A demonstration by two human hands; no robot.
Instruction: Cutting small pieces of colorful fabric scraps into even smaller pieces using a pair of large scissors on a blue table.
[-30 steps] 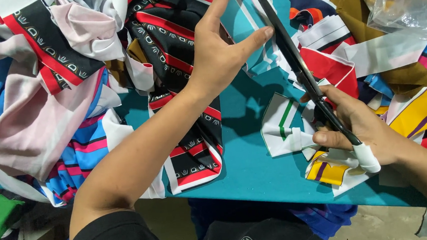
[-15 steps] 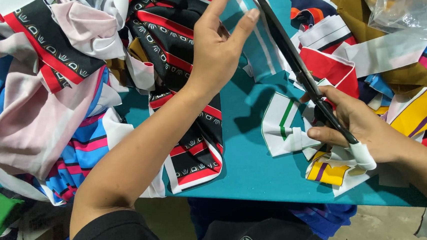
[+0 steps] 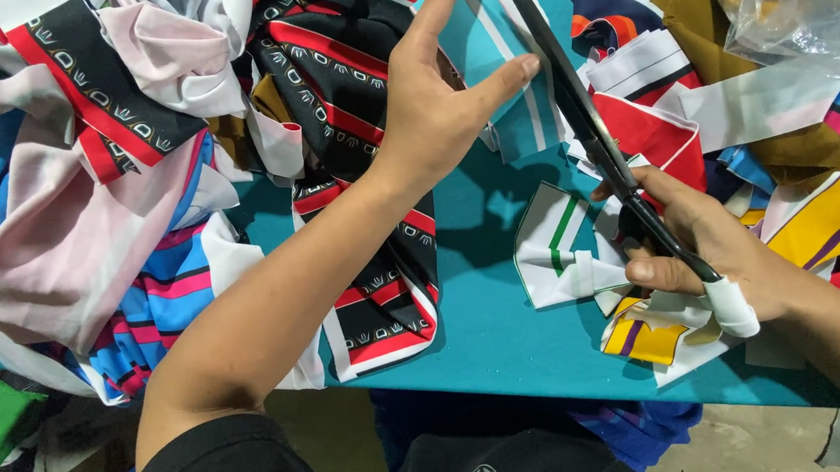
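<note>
Two hands work over a teal table (image 3: pixel 505 329) heaped with fabric scraps. Our left hand (image 3: pixel 435 97) reaches to the far middle, fingers spread, with fingertips and thumb pinching a teal striped piece of cloth (image 3: pixel 486 54) and holding it taut. Our right hand (image 3: pixel 706 245) sits on the right and nearer, its fingers curled tight around the handles of long black scissors (image 3: pixel 579 116); white tape wraps one handle end. The blades run up and to the left, lying just beside the edge of the teal striped cloth, by the left thumb. We cannot tell whether the blades are parted. Near the right hand lie a white scrap with a green stripe (image 3: pixel 559 246) and a yellow scrap (image 3: pixel 644 334).
</note>
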